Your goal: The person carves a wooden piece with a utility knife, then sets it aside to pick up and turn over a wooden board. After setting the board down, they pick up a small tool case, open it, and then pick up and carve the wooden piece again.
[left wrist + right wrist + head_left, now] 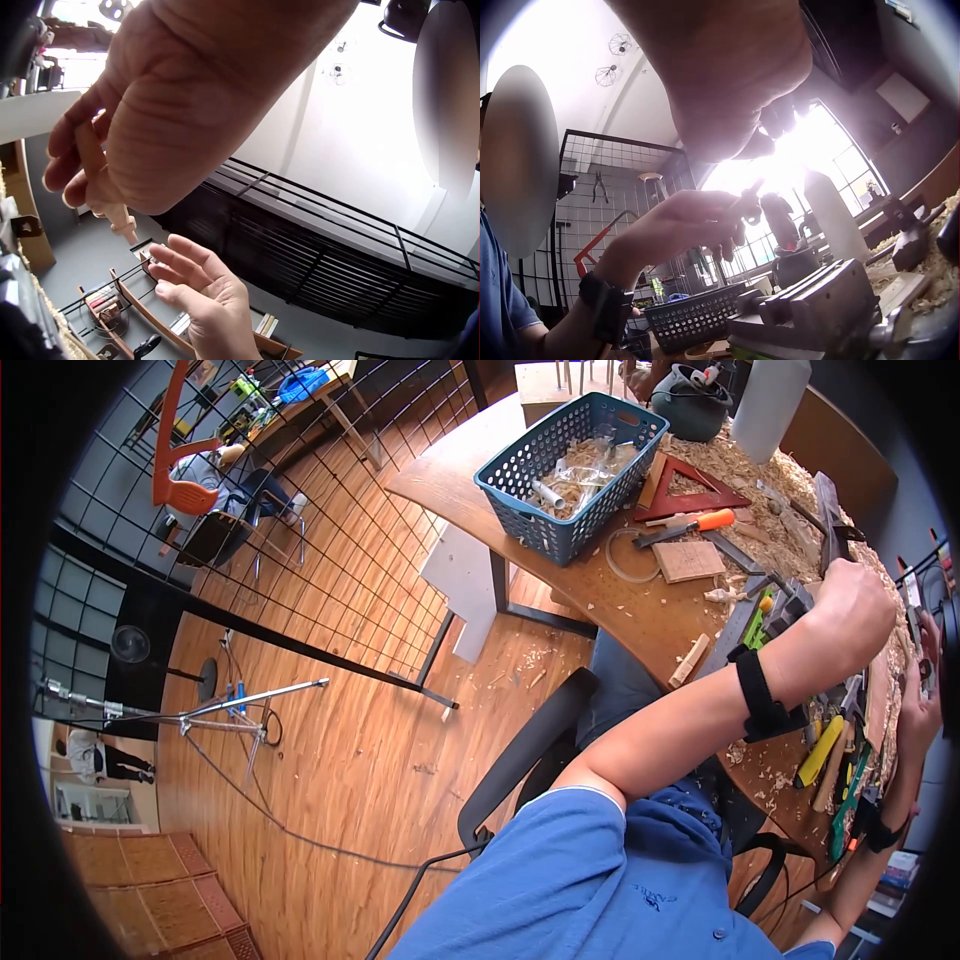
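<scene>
My left hand (850,615) is raised over the workbench, close to a grey metal vise (802,307). In the left wrist view its fingers curl round a pale carved wooden piece (120,221), whose narrow notched end sticks out below the palm. The wooden piece is hidden in the head view. Facing that end, my right hand (214,300) has its fingers loosely extended and apart, with nothing in them. In the head view the right hand (920,695) is at the far right edge, partly cut off.
Wood shavings (790,520) cover much of the bench. A teal perforated basket (530,525), a red triangle square (690,490), an orange-handled tool (712,520) and a wooden block (690,560) lie beyond the left arm. A yellow-handled cutter (820,752) lies between the arms.
</scene>
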The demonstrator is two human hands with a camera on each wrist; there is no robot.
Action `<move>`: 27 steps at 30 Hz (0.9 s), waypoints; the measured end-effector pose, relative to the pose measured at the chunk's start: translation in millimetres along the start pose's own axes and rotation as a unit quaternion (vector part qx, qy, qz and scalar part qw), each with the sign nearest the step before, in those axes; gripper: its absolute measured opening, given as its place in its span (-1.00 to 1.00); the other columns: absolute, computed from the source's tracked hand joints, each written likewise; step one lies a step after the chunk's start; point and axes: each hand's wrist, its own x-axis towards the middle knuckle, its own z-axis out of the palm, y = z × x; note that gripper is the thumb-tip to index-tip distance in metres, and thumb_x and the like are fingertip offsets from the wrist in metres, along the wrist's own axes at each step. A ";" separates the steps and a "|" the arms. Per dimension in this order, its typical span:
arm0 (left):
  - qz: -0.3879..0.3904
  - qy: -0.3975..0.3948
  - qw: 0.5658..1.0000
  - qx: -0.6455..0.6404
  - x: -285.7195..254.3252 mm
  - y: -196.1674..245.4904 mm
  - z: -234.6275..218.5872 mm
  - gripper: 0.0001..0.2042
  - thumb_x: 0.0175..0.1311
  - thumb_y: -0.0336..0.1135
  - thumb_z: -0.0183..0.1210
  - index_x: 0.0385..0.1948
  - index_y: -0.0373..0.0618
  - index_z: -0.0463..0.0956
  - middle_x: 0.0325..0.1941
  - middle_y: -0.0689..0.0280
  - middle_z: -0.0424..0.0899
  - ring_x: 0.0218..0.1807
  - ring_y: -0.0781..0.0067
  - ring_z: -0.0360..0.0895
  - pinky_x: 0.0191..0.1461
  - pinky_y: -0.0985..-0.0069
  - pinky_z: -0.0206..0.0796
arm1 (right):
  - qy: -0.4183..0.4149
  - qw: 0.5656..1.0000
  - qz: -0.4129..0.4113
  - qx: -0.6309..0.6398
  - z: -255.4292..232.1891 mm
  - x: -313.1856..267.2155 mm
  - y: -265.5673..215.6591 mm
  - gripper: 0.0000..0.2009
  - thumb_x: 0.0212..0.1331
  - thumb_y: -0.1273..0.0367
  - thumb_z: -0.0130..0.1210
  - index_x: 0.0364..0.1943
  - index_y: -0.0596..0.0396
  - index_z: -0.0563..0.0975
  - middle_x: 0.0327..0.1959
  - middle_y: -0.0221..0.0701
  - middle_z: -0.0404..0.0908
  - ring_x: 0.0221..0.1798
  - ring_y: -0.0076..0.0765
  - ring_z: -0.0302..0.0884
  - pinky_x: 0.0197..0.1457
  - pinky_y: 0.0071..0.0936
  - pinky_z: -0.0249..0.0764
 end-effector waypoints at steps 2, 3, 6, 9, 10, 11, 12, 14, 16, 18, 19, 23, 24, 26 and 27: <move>0.001 -0.025 1.000 -0.004 5.3 5.7 6.4 -0.89 0.12 -0.28 0.31 -0.37 0.08 0.80 -0.30 0.33 0.81 -0.16 0.35 0.78 -0.13 0.39 0.53 | -0.006 0.998 -0.047 -0.031 -1.8 -0.7 -9.7 -0.57 0.48 0.56 -0.07 0.39 0.18 0.42 0.34 -0.22 0.54 0.33 -0.28 0.50 0.45 -0.37 0.34; 0.001 -0.023 1.000 -0.002 8.6 8.2 11.3 -0.89 0.12 -0.28 0.31 -0.37 0.08 0.80 -0.30 0.33 0.81 -0.16 0.35 0.78 -0.13 0.39 0.53 | -0.022 0.999 -0.024 0.006 0.1 -1.8 -22.2 -0.58 0.46 0.58 -0.05 0.37 0.20 0.44 0.32 -0.23 0.55 0.29 -0.29 0.52 0.40 -0.38 0.37; 0.050 0.028 0.998 -0.010 8.8 11.1 10.6 -0.90 0.09 -0.27 0.32 -0.41 0.05 0.79 -0.35 0.33 0.80 -0.18 0.34 0.78 -0.15 0.39 0.53 | -0.057 0.998 -0.032 0.016 1.7 -4.2 -31.7 -0.62 0.45 0.60 -0.02 0.32 0.23 0.47 0.23 -0.24 0.58 0.19 -0.31 0.54 0.30 -0.40 0.42; 0.082 0.054 0.995 -0.012 2.4 8.4 1.3 -0.92 0.04 -0.28 0.32 -0.47 0.04 0.77 -0.38 0.32 0.79 -0.21 0.33 0.77 -0.19 0.40 0.53 | -0.039 0.994 -0.104 -0.014 11.8 2.5 -34.2 -0.74 0.42 0.61 0.04 0.14 0.31 0.51 -0.01 -0.20 0.59 -0.03 -0.22 0.55 0.09 -0.37 0.46; 0.098 0.062 0.993 -0.019 -3.8 5.7 -2.8 -0.93 0.01 -0.29 0.31 -0.51 0.04 0.76 -0.40 0.33 0.78 -0.24 0.33 0.76 -0.23 0.40 0.53 | -0.052 0.989 -0.133 -0.031 12.7 1.9 -23.0 -0.79 0.40 0.62 0.05 0.06 0.32 0.52 -0.07 -0.17 0.57 -0.08 -0.15 0.54 0.03 -0.35 0.45; 0.119 0.059 0.991 -0.005 -15.0 3.3 -18.8 -0.93 0.02 -0.30 0.29 -0.53 0.01 0.74 -0.41 0.33 0.77 -0.26 0.30 0.76 -0.25 0.35 0.54 | -0.064 0.983 -0.163 -0.049 14.9 4.4 -24.2 -0.84 0.38 0.63 0.07 -0.02 0.34 0.52 -0.14 -0.15 0.56 -0.12 -0.09 0.53 -0.02 -0.32 0.45; 0.124 0.070 0.989 -0.024 -22.1 0.7 -26.2 -0.92 0.03 -0.31 0.29 -0.52 -0.04 0.72 -0.41 0.30 0.76 -0.27 0.26 0.75 -0.26 0.32 0.54 | -0.050 0.987 -0.151 -0.017 20.2 3.8 -30.1 -0.90 0.33 0.64 0.09 -0.12 0.35 0.52 -0.21 -0.13 0.53 -0.18 0.01 0.49 -0.08 -0.28 0.42; 0.120 0.115 0.985 -0.052 -41.6 -4.8 -42.6 -0.88 0.04 -0.31 0.27 -0.50 -0.14 0.68 -0.41 0.23 0.73 -0.27 0.18 0.74 -0.27 0.27 0.54 | -0.042 0.983 -0.180 -0.015 25.5 10.0 -48.7 -0.88 0.31 0.64 0.10 -0.11 0.36 0.53 -0.20 -0.12 0.54 -0.17 0.03 0.49 -0.07 -0.26 0.43; 0.096 0.160 0.978 -0.091 -78.6 -18.6 -82.0 -0.81 0.02 -0.32 0.28 -0.44 -0.28 0.62 -0.39 0.14 0.69 -0.26 0.09 0.73 -0.27 0.22 0.54 | -0.048 0.977 -0.207 -0.016 23.0 17.1 -69.0 -0.86 0.34 0.62 0.10 -0.07 0.37 0.53 -0.16 -0.10 0.58 -0.16 0.04 0.51 -0.02 -0.28 0.45; 0.059 0.129 0.984 -0.110 -120.2 -40.5 -123.4 -0.82 0.02 -0.34 0.28 -0.44 -0.27 0.56 -0.43 0.14 0.69 -0.27 0.07 0.73 -0.28 0.20 0.54 | -0.026 0.982 -0.186 -0.031 22.0 17.2 -65.7 -0.86 0.38 0.59 0.09 -0.04 0.35 0.53 -0.16 -0.15 0.56 -0.15 -0.08 0.49 -0.03 -0.31 0.44; 0.019 0.061 0.992 -0.113 -144.1 -54.8 -149.8 -0.83 0.07 -0.34 0.31 -0.45 -0.21 0.52 -0.47 0.16 0.67 -0.30 0.06 0.71 -0.26 0.18 0.54 | -0.005 0.987 -0.155 -0.049 20.0 16.4 -60.8 -0.86 0.43 0.56 0.09 -0.02 0.34 0.53 -0.15 -0.21 0.55 -0.14 -0.20 0.47 -0.03 -0.35 0.43; -0.163 -0.043 0.957 -0.236 -239.9 -139.3 -205.5 -0.85 0.28 -0.27 0.33 -0.34 -0.14 0.66 -0.42 0.18 0.75 -0.31 0.13 0.74 -0.23 0.29 0.54 | -0.009 0.992 -0.111 -0.061 10.8 14.6 -33.3 -0.84 0.50 0.49 0.07 0.01 0.30 0.55 -0.18 -0.33 0.55 -0.16 -0.41 0.43 -0.05 -0.46 0.42; -0.244 -0.076 0.935 -0.246 -266.2 -165.8 -206.5 -0.84 0.29 -0.27 0.34 -0.28 -0.17 0.73 -0.35 0.14 0.79 -0.31 0.24 0.76 -0.21 0.38 0.55 | -0.020 0.997 -0.055 -0.044 10.8 14.9 -29.2 -0.83 0.51 0.45 0.07 0.02 0.29 0.55 -0.20 -0.37 0.54 -0.18 -0.45 0.42 -0.07 -0.50 0.42; -0.388 -0.086 0.897 -0.196 -325.1 -220.3 -191.6 -0.76 0.34 -0.25 0.28 -0.23 -0.28 0.73 -0.34 0.14 0.80 -0.28 0.39 0.76 -0.16 0.41 0.57 | -0.035 0.999 0.019 -0.032 13.7 17.5 -11.2 -0.80 0.53 0.39 0.08 0.03 0.27 0.56 -0.24 -0.42 0.53 -0.21 -0.50 0.41 -0.08 -0.54 0.41; -0.450 -0.079 0.862 -0.218 -352.4 -242.9 -182.3 -0.73 0.38 -0.23 0.25 -0.20 -0.31 0.72 -0.32 0.16 0.81 -0.24 0.43 0.76 -0.14 0.43 0.58 | -0.037 0.998 0.038 -0.036 17.2 18.7 -0.9 -0.78 0.53 0.36 0.10 0.04 0.27 0.56 -0.26 -0.43 0.52 -0.21 -0.51 0.40 -0.07 -0.54 0.41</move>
